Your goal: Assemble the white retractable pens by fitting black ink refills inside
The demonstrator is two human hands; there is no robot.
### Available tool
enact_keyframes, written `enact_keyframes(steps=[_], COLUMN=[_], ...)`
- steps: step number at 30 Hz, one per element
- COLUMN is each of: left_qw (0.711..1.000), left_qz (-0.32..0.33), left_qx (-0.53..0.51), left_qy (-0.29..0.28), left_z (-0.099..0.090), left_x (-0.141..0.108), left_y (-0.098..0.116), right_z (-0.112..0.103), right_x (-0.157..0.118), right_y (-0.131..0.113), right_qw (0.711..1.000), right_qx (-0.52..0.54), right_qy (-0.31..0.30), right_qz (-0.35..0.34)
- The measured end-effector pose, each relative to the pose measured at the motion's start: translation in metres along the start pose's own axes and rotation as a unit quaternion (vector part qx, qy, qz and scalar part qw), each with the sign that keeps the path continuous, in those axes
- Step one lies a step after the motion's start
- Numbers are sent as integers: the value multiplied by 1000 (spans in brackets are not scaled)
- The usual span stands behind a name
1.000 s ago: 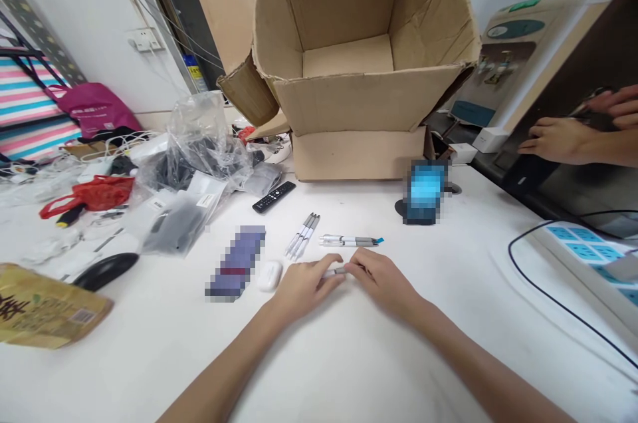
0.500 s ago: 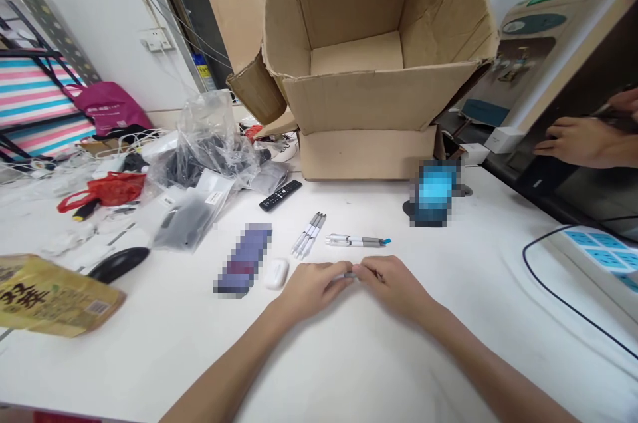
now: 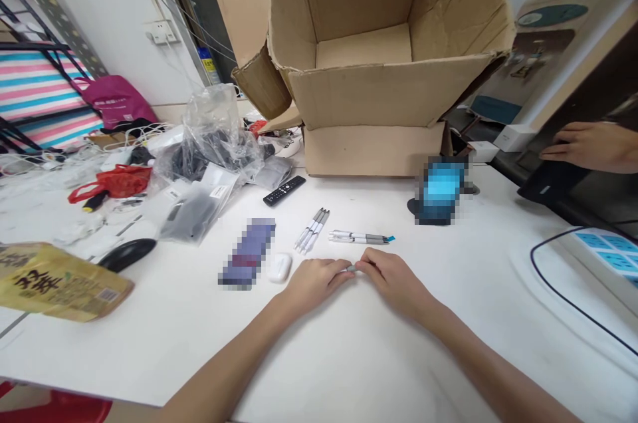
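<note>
My left hand (image 3: pixel 319 280) and my right hand (image 3: pixel 391 277) meet at the fingertips low over the white table (image 3: pixel 319 370). Both are closed on a small grey pen part (image 3: pixel 351 269), mostly hidden by the fingers. Just beyond them lie white-and-grey pens (image 3: pixel 359 237) side by side, with a blue tip at their right end. To their left, more pens (image 3: pixel 312 230) lie slanted together. A white earbud case (image 3: pixel 280 267) rests left of my left hand, beside a blurred purple item (image 3: pixel 249 253).
A large open cardboard box (image 3: pixel 373 150) stands behind the pens, with a remote (image 3: pixel 284 190) before it. A blurred lit device (image 3: pixel 441 190) is at right, near a power strip (image 3: pixel 608 257). Another person's hand (image 3: pixel 593 145) is far right. A yellow pouch (image 3: pixel 64 283) and black mouse (image 3: pixel 128 253) lie left.
The view has shifted slightly, moving the table items a little right and up. My hands keep the same pinch. At the far right, the other person's hand has moved slightly.
</note>
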State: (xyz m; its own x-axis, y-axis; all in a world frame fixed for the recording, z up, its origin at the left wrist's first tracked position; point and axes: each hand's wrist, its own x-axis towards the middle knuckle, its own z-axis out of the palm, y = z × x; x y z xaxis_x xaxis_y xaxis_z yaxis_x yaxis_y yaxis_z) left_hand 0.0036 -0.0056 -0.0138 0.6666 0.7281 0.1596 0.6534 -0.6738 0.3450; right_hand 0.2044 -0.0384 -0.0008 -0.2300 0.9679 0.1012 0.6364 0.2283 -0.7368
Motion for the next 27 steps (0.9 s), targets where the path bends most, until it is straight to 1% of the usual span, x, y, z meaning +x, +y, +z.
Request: enact_keyframes(steps=[4, 7, 9, 11, 13, 15, 16, 18, 19, 21, 22, 23, 24, 26, 27], left_qw=[1000, 1000, 996, 990, 985, 982, 983, 986, 989, 990, 991, 991, 991, 991, 992], left_qz=[-4, -22, -57, -97, -116, -104, -93, -62, -43, -1, 16, 28, 36, 40, 31], left_qx=[18, -11, -50, -86, -121, -151, -154, -129, -104, -58, -46, -42, -44, -53, -58], left_qy=[6, 17, 40, 56, 49, 41, 46, 79, 101, 125, 127, 126, 123, 113, 109], left_z=[3, 1, -4, -9, -14, -14, -12, -5, 0, 9, 13, 15, 17, 16, 15], left_x=[-1, -1, 1, 3, 5, 5, 5, 3, 1, -1, -3, -3, -4, -3, -2], left_y=[2, 3, 3, 1, -1, -3, -3, -3, -2, 1, 3, 4, 5, 6, 7], right_z=[3, 0, -7, -15, -23, -25, -24, -15, -9, 5, 12, 17, 21, 23, 21], right_x=[0, 1, 3, 6, 9, 10, 9, 6, 4, -2, -4, -7, -8, -9, -8], right_y=[0, 2, 7, 15, 23, 26, 25, 17, 12, 0, -5, -9, -11, -11, -8], right_qw=[1000, 1000, 999, 995, 987, 972, 960, 936, 930, 933, 940, 952, 961, 967, 966], right_qx=[6, -4, -30, -63, -98, -160, -197, -260, -273, -266, -253, -238, -224, -216, -219], right_qy=[-5, -5, 24, 76, 121, 150, 159, 163, 150, 89, 52, 32, 26, 45, 66], right_qz=[5, 4, 3, 2, -25, -88, -122, -175, -196, -228, -221, -191, -162, -124, -120])
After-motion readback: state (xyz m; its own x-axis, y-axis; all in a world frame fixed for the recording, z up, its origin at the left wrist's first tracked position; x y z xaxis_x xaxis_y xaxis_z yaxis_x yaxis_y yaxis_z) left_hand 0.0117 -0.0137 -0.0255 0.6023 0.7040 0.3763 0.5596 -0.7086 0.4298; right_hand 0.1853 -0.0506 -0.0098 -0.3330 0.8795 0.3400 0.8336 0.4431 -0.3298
